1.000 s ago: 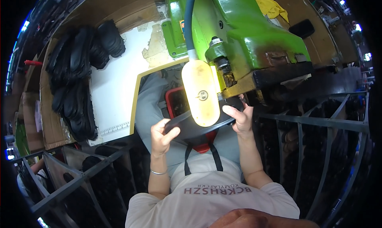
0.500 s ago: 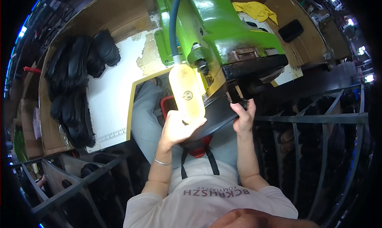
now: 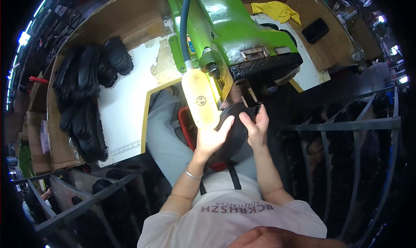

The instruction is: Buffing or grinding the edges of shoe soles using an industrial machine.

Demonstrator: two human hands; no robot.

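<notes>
A black shoe sole [image 3: 235, 139] is held between both hands below the head of a green machine [image 3: 242, 31]. My left hand [image 3: 212, 139] grips its left edge, thumb lying on top; the fingers are partly hidden by the yellow lamp [image 3: 198, 101] and the sole. My right hand [image 3: 258, 129] closes on the right edge near the far end, with its thumb on the upper face. The sole's far end meets the small metal working parts [image 3: 249, 97] under the black machine head; the exact contact cannot be made out.
Stacks of black soles [image 3: 82, 79] stand on the white table [image 3: 123, 113] at left, inside cardboard walls [image 3: 130, 16]. A yellow cloth [image 3: 277, 12] and a dark rectangular object [image 3: 315, 30] are at the back right. Metal racks [image 3: 346, 125] flank me; a red bin [image 3: 185, 122] sits below.
The sole has turned from lying crosswise to pointing lengthwise toward the machine. My left hand has moved right along it, and my right hand has shifted slightly left, so they are closer together.
</notes>
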